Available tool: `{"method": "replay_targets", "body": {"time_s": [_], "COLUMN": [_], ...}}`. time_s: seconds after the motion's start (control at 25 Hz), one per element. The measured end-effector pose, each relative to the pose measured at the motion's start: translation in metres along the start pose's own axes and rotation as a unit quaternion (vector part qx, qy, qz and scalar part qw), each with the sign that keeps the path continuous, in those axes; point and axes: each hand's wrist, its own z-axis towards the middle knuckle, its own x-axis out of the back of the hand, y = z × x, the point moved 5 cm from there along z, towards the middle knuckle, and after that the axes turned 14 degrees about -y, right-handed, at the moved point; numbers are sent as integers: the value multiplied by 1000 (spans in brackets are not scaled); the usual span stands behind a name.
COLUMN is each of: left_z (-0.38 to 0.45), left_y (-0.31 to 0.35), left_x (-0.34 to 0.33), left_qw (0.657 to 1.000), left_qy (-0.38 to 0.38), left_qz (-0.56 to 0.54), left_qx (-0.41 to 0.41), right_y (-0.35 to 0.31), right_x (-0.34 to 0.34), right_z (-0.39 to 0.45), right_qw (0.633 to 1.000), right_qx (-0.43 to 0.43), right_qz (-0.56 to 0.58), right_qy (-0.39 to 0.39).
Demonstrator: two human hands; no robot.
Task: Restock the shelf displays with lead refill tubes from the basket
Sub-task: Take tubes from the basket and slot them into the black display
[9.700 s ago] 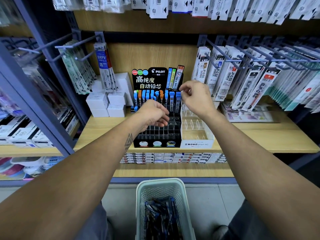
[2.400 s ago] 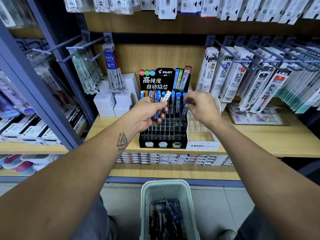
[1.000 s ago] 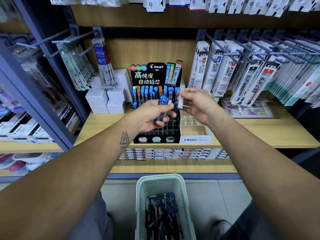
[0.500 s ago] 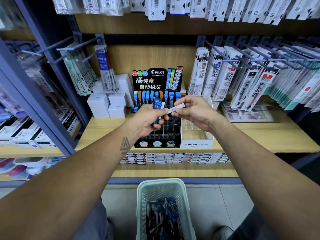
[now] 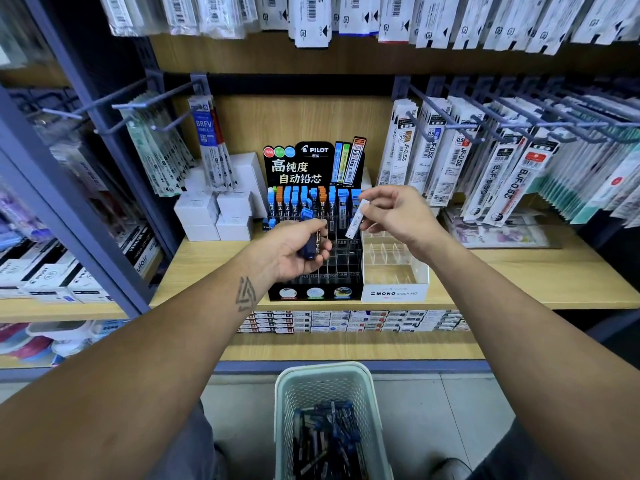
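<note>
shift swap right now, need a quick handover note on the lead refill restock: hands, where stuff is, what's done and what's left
Left hand: grips a small bunch of blue-capped tubes in front of the black Pilot display.
Right hand: pinches one white tube, tilted, over the seam between the Pilot display and the clear Mono display.
Basket on the floor below holds many more tubes.
Done: the Pilot display's back rows are filled.
Left: its front slots and the Mono compartments look empty; place the held tubes, then continue from the basket.
</note>
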Motion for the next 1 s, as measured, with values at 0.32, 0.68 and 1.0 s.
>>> {"method": "replay_targets", "body": {"time_s": [0.32, 0.68, 1.0], "left_z": [-3, -4, 0], "left_y": [3, -1, -1], "left_x": [1, -2, -8], "left_qw": [999, 998, 997], "left_qy": [-25, -36, -46], "left_qz": [-5, 38, 58], "left_qx": [-21, -19, -31], "right_y": [2, 5, 15], "right_x": [-18, -26, -20], "right_z": [-2, -1, -4], "right_qw": [998, 995, 983], "right_qx": [-10, -7, -20], "right_qz": [15, 56, 135], "right_qy": [-52, -83, -126]}}
